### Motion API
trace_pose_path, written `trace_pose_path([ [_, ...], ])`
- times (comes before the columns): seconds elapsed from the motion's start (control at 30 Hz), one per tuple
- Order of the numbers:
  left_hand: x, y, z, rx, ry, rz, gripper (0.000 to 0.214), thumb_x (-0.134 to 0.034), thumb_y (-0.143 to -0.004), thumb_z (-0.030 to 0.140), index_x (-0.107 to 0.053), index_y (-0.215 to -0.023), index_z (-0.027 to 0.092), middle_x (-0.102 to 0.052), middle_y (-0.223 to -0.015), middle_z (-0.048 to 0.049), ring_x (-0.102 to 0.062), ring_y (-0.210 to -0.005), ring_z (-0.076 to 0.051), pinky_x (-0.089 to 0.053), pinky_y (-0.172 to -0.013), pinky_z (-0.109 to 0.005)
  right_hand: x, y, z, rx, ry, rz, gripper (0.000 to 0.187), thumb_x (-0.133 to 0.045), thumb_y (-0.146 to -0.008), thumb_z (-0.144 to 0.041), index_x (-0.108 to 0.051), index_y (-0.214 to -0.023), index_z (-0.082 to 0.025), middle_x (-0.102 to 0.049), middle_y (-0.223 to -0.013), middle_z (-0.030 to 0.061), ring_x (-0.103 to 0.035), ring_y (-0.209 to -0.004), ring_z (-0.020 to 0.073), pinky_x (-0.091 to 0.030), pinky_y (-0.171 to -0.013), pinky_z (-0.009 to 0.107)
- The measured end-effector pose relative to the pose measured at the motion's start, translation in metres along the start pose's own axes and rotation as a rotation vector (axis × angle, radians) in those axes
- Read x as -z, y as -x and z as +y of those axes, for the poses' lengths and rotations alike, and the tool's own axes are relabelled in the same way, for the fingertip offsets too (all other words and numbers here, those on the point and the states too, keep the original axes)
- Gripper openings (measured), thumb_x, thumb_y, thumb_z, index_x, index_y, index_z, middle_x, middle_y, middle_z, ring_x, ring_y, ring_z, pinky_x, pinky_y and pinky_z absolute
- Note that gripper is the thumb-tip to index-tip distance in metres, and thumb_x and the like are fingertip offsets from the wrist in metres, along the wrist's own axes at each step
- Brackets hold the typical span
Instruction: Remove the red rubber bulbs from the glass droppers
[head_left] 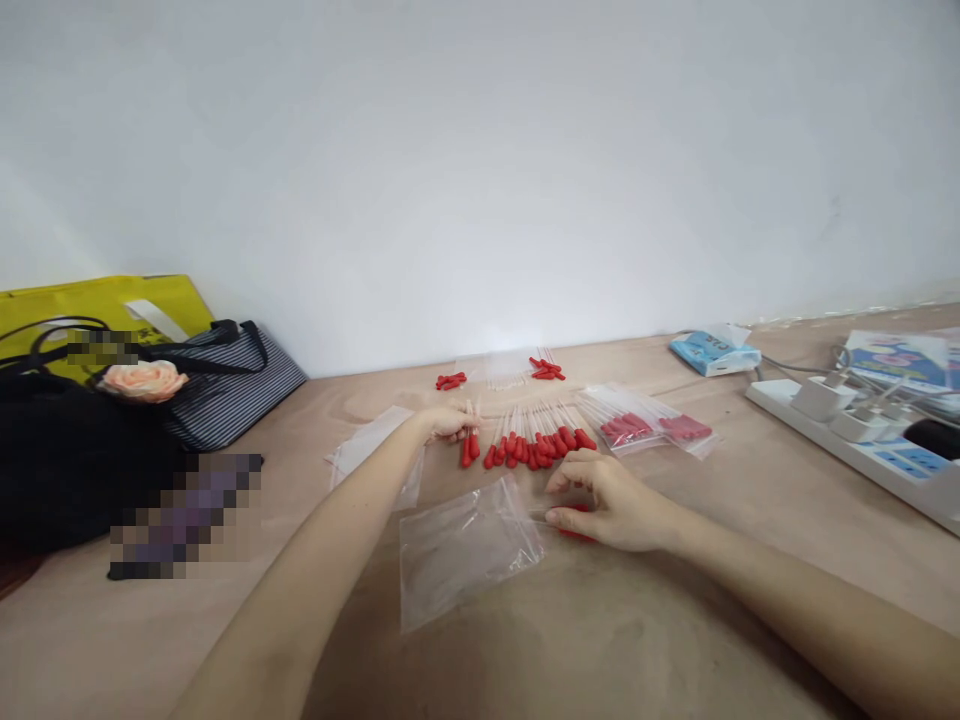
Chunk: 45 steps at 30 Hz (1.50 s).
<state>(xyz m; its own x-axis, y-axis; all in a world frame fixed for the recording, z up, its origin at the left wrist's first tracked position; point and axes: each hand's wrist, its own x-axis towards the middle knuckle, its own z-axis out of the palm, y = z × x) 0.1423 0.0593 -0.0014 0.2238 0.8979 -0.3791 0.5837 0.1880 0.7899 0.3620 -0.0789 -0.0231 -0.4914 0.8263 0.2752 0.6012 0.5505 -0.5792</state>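
Note:
My left hand [448,424] is closed, its fingertips pinching the thin clear tubes of a couple of red-bulbed droppers [469,448], whose bulbs point toward me. To the right of it, a row of similar droppers [532,448] lies fanned out on the table. My right hand [619,500] hovers low at the near right end of that row, thumb and fingers apart in a curve. Partly hidden under its thumb is a red thing [576,533], perhaps another dropper bulb. A clear zip bag [469,555] lies flat between my arms.
Filled bags of droppers [652,425] lie at right, with more bags [375,440] by my left forearm. Small dropper piles [547,370] sit near the wall. A power strip [862,440] and tissue pack [714,352] stand right; a striped bag [232,385] is left.

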Motion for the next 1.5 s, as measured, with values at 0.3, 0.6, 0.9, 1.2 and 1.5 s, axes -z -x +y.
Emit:
trace_pose_path([
  [0.3,-0.015,-0.012,0.001,0.019,-0.227,0.124,0.026,-0.068,-0.062,0.025,-0.049,-0.047,0.014,-0.044,-0.037,0.0043,-0.04,-0.037,-0.007,-0.031,-0.041,-0.02,-0.006,0.0,0.003,0.075,0.022,-0.143,0.018,-0.059,-0.072,-0.027,-0.057,-0.086,-0.017,-0.057,-0.086,0.0053,-0.053,-0.079,0.0162,-0.042,-0.071,0.028],
  [0.6,-0.011,0.01,-0.012,0.031,-0.373,0.166,0.028,-0.07,-0.058,0.034,-0.052,-0.071,0.016,-0.054,-0.04,0.0019,-0.049,-0.035,-0.012,-0.034,-0.038,-0.02,-0.005,0.0,-0.001,0.047,0.048,-0.186,0.02,-0.06,-0.069,-0.024,-0.056,-0.088,-0.017,-0.056,-0.086,0.0047,-0.052,-0.076,0.015,-0.04,-0.067,0.027],
  [0.9,-0.016,0.024,-0.012,0.018,-0.294,0.159,0.03,-0.061,-0.071,0.037,-0.044,-0.084,0.016,-0.058,-0.048,0.002,-0.054,-0.039,-0.011,-0.041,-0.04,-0.019,-0.008,-0.002,0.0,-0.148,-0.021,-0.193,0.013,-0.06,-0.065,-0.025,-0.056,-0.074,-0.018,-0.052,-0.065,-0.0021,-0.046,-0.056,0.0095,-0.034,-0.051,0.02],
  [1.2,-0.015,0.028,-0.012,0.066,-0.269,0.213,0.019,-0.051,-0.077,0.031,-0.04,-0.071,0.017,-0.047,-0.043,0.0055,-0.051,-0.039,-0.01,-0.043,-0.041,-0.02,-0.004,-0.002,-0.009,-0.225,0.068,-0.186,0.007,-0.05,-0.061,-0.014,-0.055,-0.065,-0.018,-0.056,-0.061,-0.0013,-0.049,-0.056,0.0099,-0.033,-0.05,0.02],
  [1.5,-0.004,0.04,-0.021,-0.138,-0.336,0.464,0.02,-0.054,-0.071,0.037,-0.048,-0.07,0.017,-0.052,-0.057,0.0029,-0.053,-0.055,-0.012,-0.039,-0.05,-0.021,0.068,0.0,0.009,-0.421,-0.286,-0.369,0.005,-0.056,-0.062,-0.018,-0.059,-0.063,-0.016,-0.052,-0.046,-0.0035,-0.045,-0.04,0.0076,-0.031,-0.042,0.02],
])
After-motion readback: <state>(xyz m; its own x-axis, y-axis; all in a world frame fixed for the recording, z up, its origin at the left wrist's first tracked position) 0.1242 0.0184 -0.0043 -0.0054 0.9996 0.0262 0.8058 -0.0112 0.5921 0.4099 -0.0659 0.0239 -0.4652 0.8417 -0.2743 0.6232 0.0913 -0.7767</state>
